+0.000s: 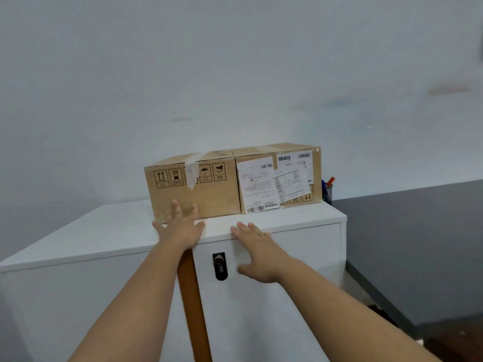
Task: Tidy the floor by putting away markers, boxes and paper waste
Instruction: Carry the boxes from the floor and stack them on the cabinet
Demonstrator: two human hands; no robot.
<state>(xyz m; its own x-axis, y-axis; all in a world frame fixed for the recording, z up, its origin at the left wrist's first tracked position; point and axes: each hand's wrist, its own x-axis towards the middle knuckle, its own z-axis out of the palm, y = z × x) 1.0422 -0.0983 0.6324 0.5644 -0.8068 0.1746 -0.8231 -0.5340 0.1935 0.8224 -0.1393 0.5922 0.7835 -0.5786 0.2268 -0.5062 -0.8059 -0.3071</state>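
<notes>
Two brown cardboard boxes stand side by side on top of a white cabinet (109, 231). The left box (206, 192) carries black handling symbols and torn tape. The right box (295, 163) is covered with white shipping labels. My left hand (180, 226) is spread flat, its fingertips against the lower front of the left box. My right hand (258, 249) is open with fingers apart, resting over the cabinet's front top edge, holding nothing. Behind the right box a dark pen cup (327, 192) holds markers, one with a red cap.
The cabinet front has a black combination lock (220, 266) and a brown vertical strip (193, 304). A pale wall rises behind. To the right runs a dark grey wall panel (418, 244), with dark floor at the lower right corner.
</notes>
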